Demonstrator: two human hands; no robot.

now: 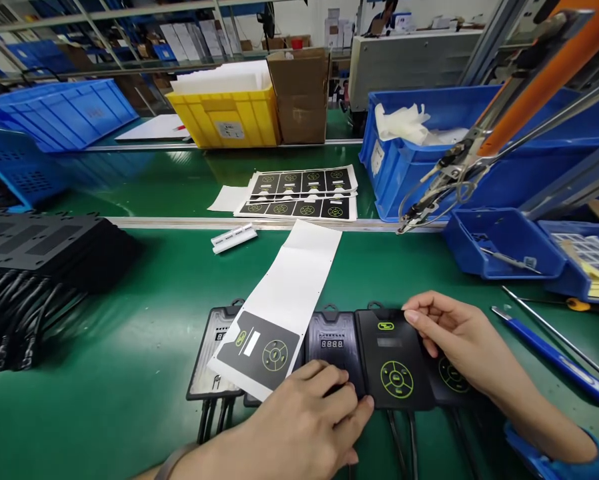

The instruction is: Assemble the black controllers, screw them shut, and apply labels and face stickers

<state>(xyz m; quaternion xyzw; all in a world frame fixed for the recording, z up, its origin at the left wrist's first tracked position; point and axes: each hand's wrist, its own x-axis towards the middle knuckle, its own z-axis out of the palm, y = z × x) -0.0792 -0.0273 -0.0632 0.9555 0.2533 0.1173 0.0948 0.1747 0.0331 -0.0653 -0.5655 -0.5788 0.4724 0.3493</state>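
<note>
Diagonally opposite corners of a black label sticker (396, 360) with yellow-green button markings are under my two hands. The sticker lies over a flat black controller with cables. My right hand (447, 333) pinches its upper right corner. At its lower left corner is a fingertip of my curled left hand (309, 417); the thumb is partly hidden. My left hand's other fingers lie over a neighbouring controller (332, 343) with a digit display. A white backing sheet (297, 273), one black label (259, 350) still on it, lies across the controllers to the left.
Label sheets (302, 193) lie behind the metal rail. Stacked black controllers (44, 253) with cables stand left. An orange-handled electric screwdriver (544, 87) hangs at right, above blue parts bins (504, 243). A blue pen-like tool (554, 357) lies beside my right arm.
</note>
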